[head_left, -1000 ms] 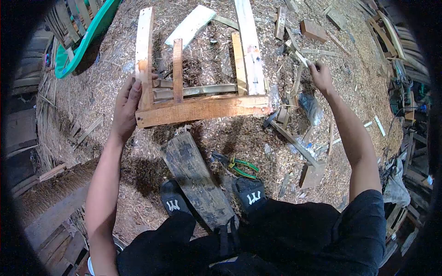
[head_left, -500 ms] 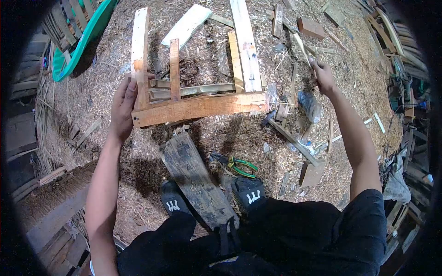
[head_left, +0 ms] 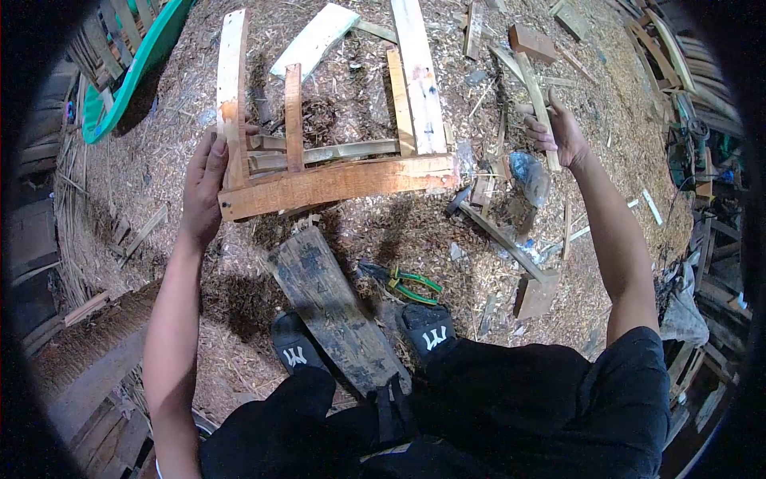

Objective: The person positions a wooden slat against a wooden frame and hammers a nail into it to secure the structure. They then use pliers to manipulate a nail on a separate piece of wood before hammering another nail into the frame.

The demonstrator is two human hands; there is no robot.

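My left hand (head_left: 205,188) is wrapped round the left leg of a wooden frame (head_left: 343,180), close to its corner. The frame has a brown front rail, two long pale outer legs and shorter slats between. To the right, my right hand (head_left: 565,137) holds a thin wooden slat (head_left: 533,92), its fingers round the lower part. A hammer (head_left: 503,241) lies on the ground between the frame and a small wood block (head_left: 536,295). Green-handled pliers (head_left: 415,286) rest near my feet.
A dark, worn plank (head_left: 331,307) lies between my sandals (head_left: 425,327). Wood shavings cover the ground. A white board (head_left: 315,38), a brown block (head_left: 532,43) and a plastic bag (head_left: 532,180) lie around. A green curved edge (head_left: 132,84) stands at upper left.
My right hand has brought the slat slightly lower and turned it more upright, its palm opening more toward view. The view has shifted a little; the left hand keeps its hold on the frame.
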